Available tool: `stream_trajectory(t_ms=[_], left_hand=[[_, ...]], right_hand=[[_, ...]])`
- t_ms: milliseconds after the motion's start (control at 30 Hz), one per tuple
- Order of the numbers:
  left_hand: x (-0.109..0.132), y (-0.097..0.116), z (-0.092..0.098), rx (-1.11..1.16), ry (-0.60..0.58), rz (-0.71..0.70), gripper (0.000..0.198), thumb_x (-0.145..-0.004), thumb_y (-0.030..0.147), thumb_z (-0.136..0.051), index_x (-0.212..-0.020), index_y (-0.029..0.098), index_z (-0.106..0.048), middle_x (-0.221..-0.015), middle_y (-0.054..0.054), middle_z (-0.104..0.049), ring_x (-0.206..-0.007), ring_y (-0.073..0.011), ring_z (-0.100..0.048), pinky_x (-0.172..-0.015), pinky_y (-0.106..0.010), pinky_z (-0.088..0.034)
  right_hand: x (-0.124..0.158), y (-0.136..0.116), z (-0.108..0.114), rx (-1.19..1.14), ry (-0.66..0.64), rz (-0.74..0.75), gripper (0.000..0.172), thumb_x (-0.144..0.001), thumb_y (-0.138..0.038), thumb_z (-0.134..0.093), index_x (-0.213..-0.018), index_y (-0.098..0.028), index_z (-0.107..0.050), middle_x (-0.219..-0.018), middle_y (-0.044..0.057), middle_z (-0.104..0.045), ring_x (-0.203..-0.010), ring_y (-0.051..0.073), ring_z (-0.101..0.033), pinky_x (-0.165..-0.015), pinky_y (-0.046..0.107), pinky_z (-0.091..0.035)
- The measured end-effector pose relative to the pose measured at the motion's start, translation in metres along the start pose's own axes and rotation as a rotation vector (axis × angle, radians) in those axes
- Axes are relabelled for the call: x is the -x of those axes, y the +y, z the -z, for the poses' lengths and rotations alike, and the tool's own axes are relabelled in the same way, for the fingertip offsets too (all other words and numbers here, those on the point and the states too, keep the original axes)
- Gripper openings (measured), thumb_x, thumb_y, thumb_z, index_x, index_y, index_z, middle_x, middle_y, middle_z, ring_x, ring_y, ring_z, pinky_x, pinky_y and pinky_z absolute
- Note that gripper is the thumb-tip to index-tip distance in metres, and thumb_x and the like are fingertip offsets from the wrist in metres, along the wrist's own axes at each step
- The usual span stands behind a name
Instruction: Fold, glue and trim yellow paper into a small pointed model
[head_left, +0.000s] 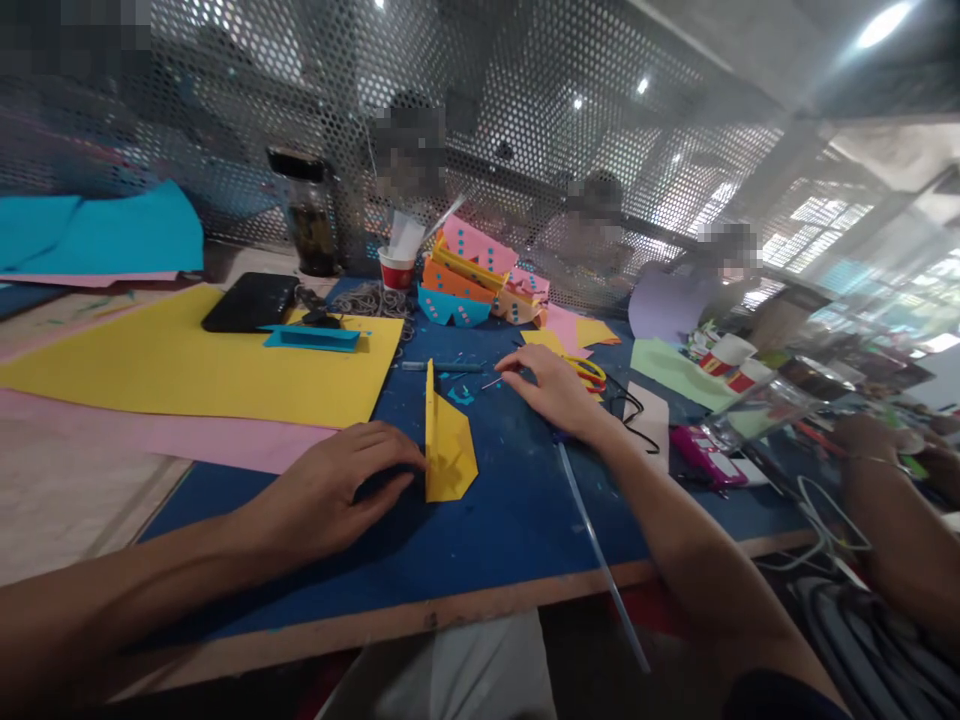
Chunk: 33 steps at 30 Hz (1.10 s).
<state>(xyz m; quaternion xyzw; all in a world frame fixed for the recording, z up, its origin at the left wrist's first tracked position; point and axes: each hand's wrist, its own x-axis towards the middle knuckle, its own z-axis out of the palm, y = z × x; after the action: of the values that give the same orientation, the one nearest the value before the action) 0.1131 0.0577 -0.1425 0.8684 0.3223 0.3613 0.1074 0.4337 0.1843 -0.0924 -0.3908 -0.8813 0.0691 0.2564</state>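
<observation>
A folded yellow paper piece [454, 455] stands on the blue table mat, one flap upright and the other lying flat with cut corners. My left hand [367, 480] is beside its upright flap, fingertips at or very near the paper, thumb and fingers apart. Further back on the right, my right hand [551, 385] reaches over the mat with fingers stretched out, and I see nothing held in it. Near its fingertips lie a thin pinkish sliver and small blue paper scraps [461, 396]. Under my right wrist, a clear glue stick [600, 550] extends past the table edge.
Yellow-handled scissors [589, 373] lie behind my right hand. Decorated paper pieces [457, 306] and a paper cup [396, 268] stand at the back. A black phone [251, 302] rests on a yellow sheet [225, 370]. A co-worker's arm [892, 520] is at right.
</observation>
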Motion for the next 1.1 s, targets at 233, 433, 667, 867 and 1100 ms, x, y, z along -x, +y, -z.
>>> stream_trajectory(t_ms=[233,433,667,867,1100], left_hand=[[0.004,-0.001,-0.005,0.091,-0.062,-0.007,0.031,-0.112,0.023,-0.062,-0.136,0.031,-0.080,-0.120,-0.005,-0.087,-0.115,-0.0226,-0.080,-0.099,-0.035,-0.065],[0.008,-0.009,-0.010,0.191,-0.049,-0.005,0.027,-0.111,0.025,-0.068,-0.133,0.033,-0.081,-0.120,-0.004,-0.086,-0.118,-0.0228,-0.078,-0.099,-0.035,-0.065],[0.007,-0.002,-0.005,0.276,-0.040,0.062,0.007,-0.110,0.026,-0.072,-0.111,0.028,-0.079,-0.107,-0.004,-0.083,-0.104,-0.0207,-0.078,-0.093,-0.030,-0.062],[0.009,0.000,0.000,0.265,-0.028,0.075,0.020,-0.112,0.019,-0.057,-0.111,0.026,-0.075,-0.105,-0.004,-0.080,-0.094,-0.0178,-0.077,-0.084,-0.027,-0.060],[0.009,-0.003,0.005,0.238,0.036,0.196,0.012,-0.112,0.029,-0.059,-0.107,0.026,-0.070,-0.103,-0.004,-0.079,-0.095,-0.0210,-0.076,-0.086,-0.031,-0.061]], right_hand=[[0.004,-0.017,-0.014,-0.023,-0.127,0.091,0.015,-0.113,-0.021,-0.066,-0.116,-0.023,-0.080,-0.118,0.009,-0.082,-0.115,0.027,-0.071,-0.108,0.043,-0.051],[0.007,-0.018,-0.020,-0.033,-0.134,0.106,0.016,-0.114,-0.020,-0.065,-0.118,-0.022,-0.080,-0.119,0.010,-0.082,-0.116,0.027,-0.071,-0.108,0.043,-0.051],[0.008,-0.019,-0.024,-0.021,-0.111,0.159,0.023,-0.116,-0.021,-0.062,-0.131,-0.021,-0.079,-0.130,0.013,-0.080,-0.125,0.030,-0.069,-0.115,0.048,-0.051],[0.008,-0.020,-0.036,0.025,-0.207,0.190,0.036,-0.120,-0.021,-0.054,-0.149,-0.028,-0.075,-0.154,0.011,-0.074,-0.145,0.031,-0.062,-0.123,0.054,-0.048],[0.004,-0.017,-0.048,0.025,-0.265,0.206,0.023,-0.119,-0.026,-0.060,-0.129,-0.024,-0.082,-0.151,0.013,-0.076,-0.145,0.030,-0.064,-0.125,0.054,-0.048]])
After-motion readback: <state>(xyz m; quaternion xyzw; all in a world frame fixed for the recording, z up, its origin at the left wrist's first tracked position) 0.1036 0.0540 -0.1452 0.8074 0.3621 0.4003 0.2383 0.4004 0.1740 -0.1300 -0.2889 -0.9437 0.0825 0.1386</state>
